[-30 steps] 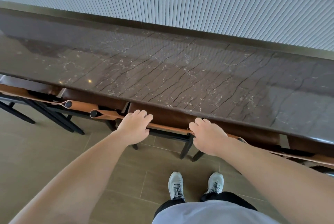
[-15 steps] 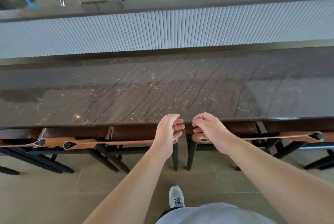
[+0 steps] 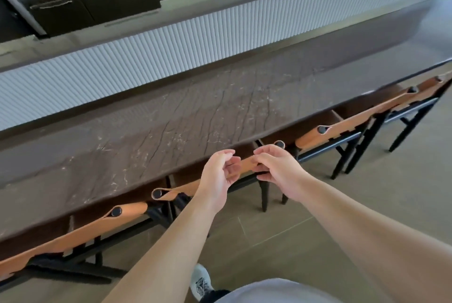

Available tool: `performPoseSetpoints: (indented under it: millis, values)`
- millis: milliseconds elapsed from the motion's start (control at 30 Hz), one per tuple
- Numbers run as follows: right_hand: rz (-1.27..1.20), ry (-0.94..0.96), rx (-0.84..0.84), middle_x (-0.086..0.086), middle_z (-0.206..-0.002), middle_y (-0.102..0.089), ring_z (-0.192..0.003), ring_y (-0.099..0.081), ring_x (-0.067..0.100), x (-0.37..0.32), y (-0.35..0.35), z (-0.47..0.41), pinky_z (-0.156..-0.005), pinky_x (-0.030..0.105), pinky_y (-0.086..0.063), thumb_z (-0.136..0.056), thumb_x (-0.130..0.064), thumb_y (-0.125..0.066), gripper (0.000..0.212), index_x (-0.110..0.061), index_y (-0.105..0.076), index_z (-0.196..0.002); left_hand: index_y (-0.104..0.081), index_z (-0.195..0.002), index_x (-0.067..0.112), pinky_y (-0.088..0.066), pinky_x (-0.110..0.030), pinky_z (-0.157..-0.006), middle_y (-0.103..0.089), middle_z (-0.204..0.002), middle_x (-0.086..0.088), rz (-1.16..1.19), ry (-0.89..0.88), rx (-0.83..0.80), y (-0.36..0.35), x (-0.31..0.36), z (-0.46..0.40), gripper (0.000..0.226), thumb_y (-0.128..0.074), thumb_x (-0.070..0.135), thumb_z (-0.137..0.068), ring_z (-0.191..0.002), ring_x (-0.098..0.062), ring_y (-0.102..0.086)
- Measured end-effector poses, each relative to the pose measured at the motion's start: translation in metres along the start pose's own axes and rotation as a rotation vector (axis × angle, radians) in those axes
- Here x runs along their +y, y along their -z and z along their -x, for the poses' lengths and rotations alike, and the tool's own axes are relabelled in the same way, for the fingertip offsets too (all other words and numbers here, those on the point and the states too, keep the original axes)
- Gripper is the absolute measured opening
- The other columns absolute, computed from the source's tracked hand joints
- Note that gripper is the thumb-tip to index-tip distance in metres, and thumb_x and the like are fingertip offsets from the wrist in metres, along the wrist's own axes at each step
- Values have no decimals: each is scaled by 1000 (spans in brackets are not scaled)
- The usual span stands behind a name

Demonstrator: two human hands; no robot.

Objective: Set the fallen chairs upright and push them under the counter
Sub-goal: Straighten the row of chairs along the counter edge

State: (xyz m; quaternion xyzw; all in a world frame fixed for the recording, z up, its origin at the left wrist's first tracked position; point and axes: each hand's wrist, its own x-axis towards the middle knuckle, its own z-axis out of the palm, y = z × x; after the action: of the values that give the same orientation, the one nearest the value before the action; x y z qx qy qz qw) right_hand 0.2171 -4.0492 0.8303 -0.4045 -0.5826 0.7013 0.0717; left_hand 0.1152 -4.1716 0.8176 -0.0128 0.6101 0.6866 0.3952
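We stand at the middle tan leather-backed chair with black metal legs (image 3: 247, 164), upright and tucked beneath the dark veined marble tabletop (image 3: 171, 131), its strap of a backrest showing between our two hands. A second ago both palms lay flat on that backrest, pushing it in; now they have lifted clear of it and drawn together in front of the tabletop's edge. Our left hand (image 3: 219, 173) hangs with fingers loosely curled and holds nothing; our right hand (image 3: 275, 168) is likewise loosely curled and empty, though whether its fingertips still brush the leather we cannot tell. To our left a second tan leather chair (image 3: 117, 217) sits under the tabletop, and to our right two more tan leather chairs (image 3: 342, 129) are pushed in the same way. Beyond the tabletop runs a white ribbed panel (image 3: 171, 51), with dark kitchen cabinets (image 3: 97, 7) behind it; below us are the beige floor tiles (image 3: 305, 224) and one grey trainer (image 3: 201, 280). No chair in view lies fallen, so we judge this push finished and the task at or near its end.
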Motion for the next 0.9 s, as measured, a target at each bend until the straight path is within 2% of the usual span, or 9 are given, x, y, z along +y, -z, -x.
performPoseSetpoints:
  millis: [133, 267, 333, 500, 633, 767, 900]
  values:
    - [-30, 23, 34, 6, -105, -72, -94, -70, 18, 1, 77, 12, -82, 35, -60, -92, -21, -60, 12, -22, -67, -102, -69, -108, 19, -49, -35, -80, -74, -89, -1, -19, 0, -45, -72, -25, 11, 22, -51, 22, -96, -90, -19, -70]
    - [-69, 12, 77, 2, -101, -73, -90, -72, 15, 3, 130, 17, -70, 27, -57, -92, -22, -62, 11, -25, -67, -101, -68, -110, 19, -51, -36, -82, -73, -97, -4, -71, 12, -59, -116, -43, 19, 23, -51, 23, -95, -94, -21, -70]
    - [-87, 5, 91, 2, -101, -73, -90, -71, 15, 3, 147, 18, -69, 26, -57, -92, -22, -62, 11, -25, -67, -102, -68, -111, 19, -51, -36, -81, -74, -98, -5, -92, 21, -55, -129, -46, 20, 24, -51, 23, -95, -92, -21, -71]
    - [-125, -12, 101, 4, -103, -71, -93, -70, 18, 2, 168, 11, -69, 26, -56, -92, -22, -62, 13, -24, -67, -105, -69, -109, 22, -51, -34, -79, -74, -100, -5, -143, 19, -68, -147, -47, 5, 22, -53, 26, -93, -88, -18, -73]
    - [-121, -34, 118, 5, -105, -71, -95, -69, 19, -3, 172, -6, -75, 30, -58, -93, -21, -61, 14, -22, -66, -107, -71, -103, 24, -50, -34, -78, -75, -96, -5, -131, 17, -89, -155, -47, -21, 22, -52, 25, -91, -86, -17, -73]
    - [-37, -54, 164, 3, -105, -71, -95, -69, 17, -9, 183, -25, -80, 31, -59, -93, -22, -60, 13, -23, -66, -105, -69, -100, 22, -50, -33, -77, -74, -89, -2, -140, 18, -73, -167, -41, -52, 21, -50, 21, -92, -81, -15, -71]
    - [62, -48, 224, 0, -104, -70, -96, -68, 14, -21, 194, -47, -81, 31, -58, -93, -23, -60, 13, -25, -67, -103, -69, -97, 24, -51, -30, -75, -74, -92, 0, -130, 20, -80, -179, -30, -80, 19, -54, 26, -86, -87, -15, -71]
